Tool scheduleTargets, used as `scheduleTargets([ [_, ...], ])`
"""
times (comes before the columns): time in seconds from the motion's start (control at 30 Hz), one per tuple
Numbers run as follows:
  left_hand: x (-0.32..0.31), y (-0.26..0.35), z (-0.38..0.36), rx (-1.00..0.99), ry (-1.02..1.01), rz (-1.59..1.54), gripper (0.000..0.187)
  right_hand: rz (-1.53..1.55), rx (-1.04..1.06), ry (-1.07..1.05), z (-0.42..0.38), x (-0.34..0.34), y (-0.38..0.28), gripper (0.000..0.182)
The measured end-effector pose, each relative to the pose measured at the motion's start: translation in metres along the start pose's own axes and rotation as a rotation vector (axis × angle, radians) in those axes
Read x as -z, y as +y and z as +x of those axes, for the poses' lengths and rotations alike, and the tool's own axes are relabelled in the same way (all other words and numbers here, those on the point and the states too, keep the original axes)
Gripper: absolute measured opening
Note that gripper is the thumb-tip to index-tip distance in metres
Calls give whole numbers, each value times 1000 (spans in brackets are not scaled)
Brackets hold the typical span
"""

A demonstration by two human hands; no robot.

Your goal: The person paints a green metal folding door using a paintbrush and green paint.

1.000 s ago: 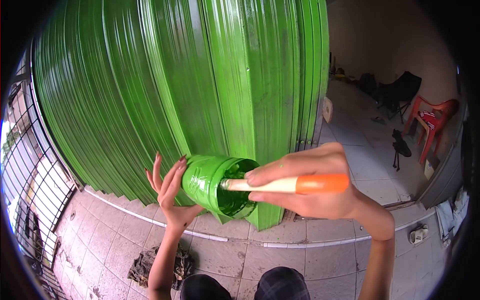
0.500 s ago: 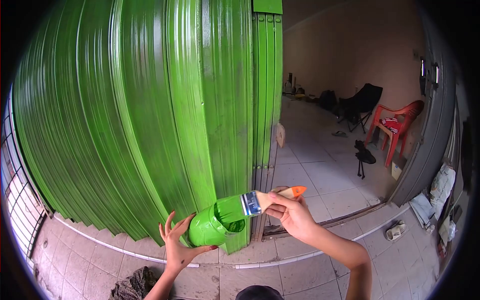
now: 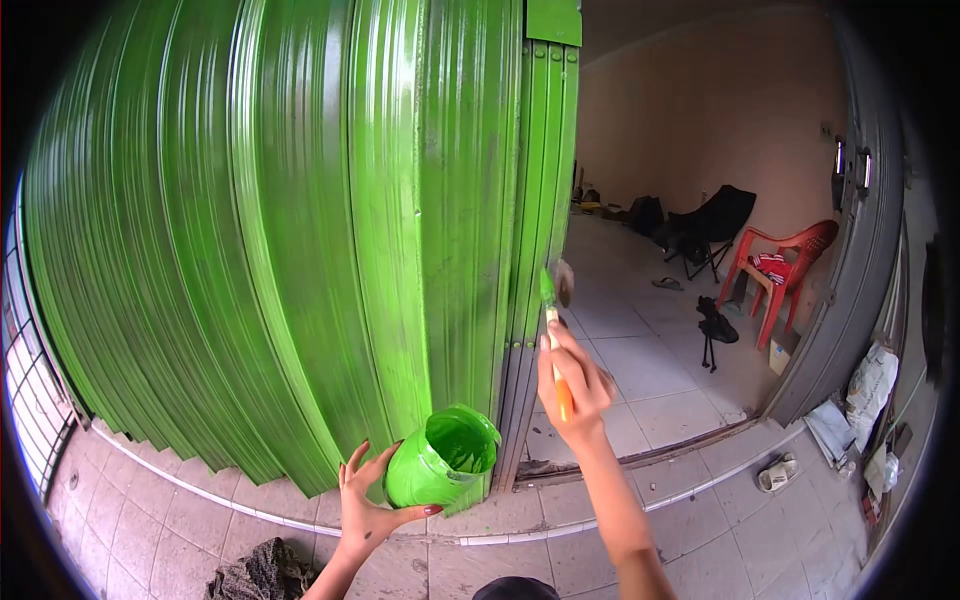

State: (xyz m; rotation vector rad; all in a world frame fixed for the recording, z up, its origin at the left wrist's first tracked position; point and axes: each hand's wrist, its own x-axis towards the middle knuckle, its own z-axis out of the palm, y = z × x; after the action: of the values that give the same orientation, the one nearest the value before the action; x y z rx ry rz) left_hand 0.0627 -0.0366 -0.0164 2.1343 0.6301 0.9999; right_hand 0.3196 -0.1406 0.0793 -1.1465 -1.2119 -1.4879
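My right hand [image 3: 580, 385] is closed around the handle of a paintbrush [image 3: 551, 316], whose end is orange. Green paint coats its bristles, which point up at the edge strip [image 3: 549, 170] of a folding metal door [image 3: 300, 200]. Right behind the bristle tip is a round handle plate [image 3: 566, 285]. Lower left, my left hand [image 3: 368, 510] grips a paint container [image 3: 425, 478] by its side, thumb in front and fingers behind. Wet green paint smears this container, and its open top shows more paint inside. The lower part of the edge strip looks greyer than the rest.
Through the doorway stand a red plastic chair [image 3: 792, 252] and a black folding chair [image 3: 712, 222]. A shoe [image 3: 777, 473] lies on the tiled floor outside at right. Dark patterned cloth [image 3: 262, 572] lies at the lower left, near a barred gate [image 3: 35, 400].
My right hand has lifted the paintbrush from over the container up to the door's edge, turning its bristles upward. My left hand keeps the container, now more upright.
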Motion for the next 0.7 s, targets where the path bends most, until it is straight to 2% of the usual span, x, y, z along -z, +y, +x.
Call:
scheduleTargets([
  [0.13,6,-3,-5,-2,16,4,94,-38,4,159,11,-29,14,19],
  [0.37,10,-15,-8,-9,-15,-53,92,-51,-239,-51,-17,-24,-5,17],
  [0.53,10,-16,-6,-1,-32,-47,91,-32,-106,116,25,-22,10,14],
  [0.63,13,-11,-4,12,-48,-20,92,-4,-257,-65,11,-22,7,15],
  [0.7,13,-12,-5,19,-41,-32,92,52,-263,-36,2,-20,5,14],
])
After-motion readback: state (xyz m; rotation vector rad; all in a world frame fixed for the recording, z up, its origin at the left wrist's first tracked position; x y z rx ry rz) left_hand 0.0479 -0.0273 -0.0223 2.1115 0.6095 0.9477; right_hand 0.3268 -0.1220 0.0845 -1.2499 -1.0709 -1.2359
